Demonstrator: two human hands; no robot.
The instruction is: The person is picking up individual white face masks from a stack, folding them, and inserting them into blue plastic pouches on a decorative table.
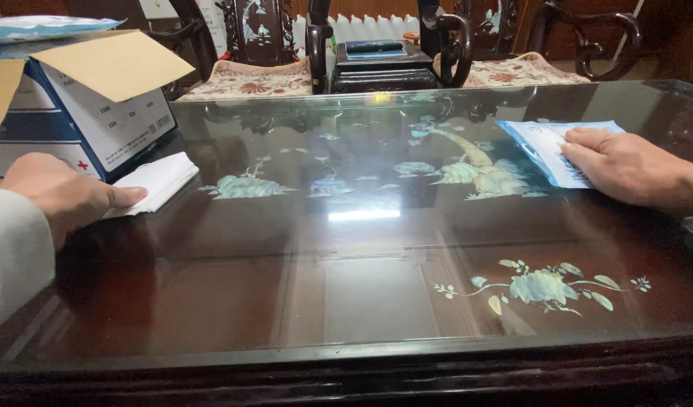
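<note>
My left hand [60, 192] rests at the left of a dark glossy table [361, 301], its fingers lying on the near end of a folded white cloth pad [160, 179]. The pad lies flat beside an open cardboard box [98, 113]. Over at the right, my right hand [625, 167] presses flat on a light blue and white packet [544, 147] that lies on the tabletop. Neither thing is lifted.
The tabletop carries pale shell inlay of flowers and birds [542, 288] under glass. The white and blue box has its brown flaps up, with a blue packet [38, 27] on top. Carved dark chairs with patterned cushions [248, 78] and a small black stand [380, 66] line the far side.
</note>
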